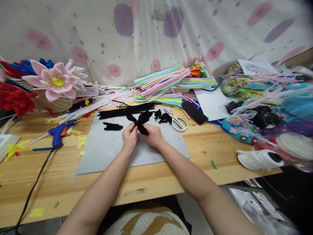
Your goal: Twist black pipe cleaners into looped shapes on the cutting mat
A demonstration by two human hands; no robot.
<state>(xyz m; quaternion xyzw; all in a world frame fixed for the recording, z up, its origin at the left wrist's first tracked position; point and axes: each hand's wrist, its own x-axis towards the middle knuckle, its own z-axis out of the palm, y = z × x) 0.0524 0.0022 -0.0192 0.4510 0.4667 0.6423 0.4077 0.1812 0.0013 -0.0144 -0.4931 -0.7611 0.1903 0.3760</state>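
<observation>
Both of my hands hold a black fuzzy flower shape (pixel 144 118) that looks bent from pipe cleaners, with several petal-like loops spreading upward. My left hand (pixel 129 136) pinches its base from the left. On the right side, my right hand (pixel 153 135) closes around a lower loop. Beneath them lies a grey cutting mat (pixel 102 156). Long black pipe cleaners (pixel 112 113) lie along its far edge, and short black pieces (pixel 112 126) rest at its left. Small black curled pieces (pixel 165 118) sit beside the white-handled scissors (pixel 179 124).
A blue glue gun (pixel 58 133) with a trailing cord lies at left, near a pink fuzzy flower (pixel 57 81). Bundles of coloured pipe cleaners (pixel 161 81) are piled behind. To the right are a black phone-like slab (pixel 195 112), white paper (pixel 212 104) and a white device (pixel 259 159).
</observation>
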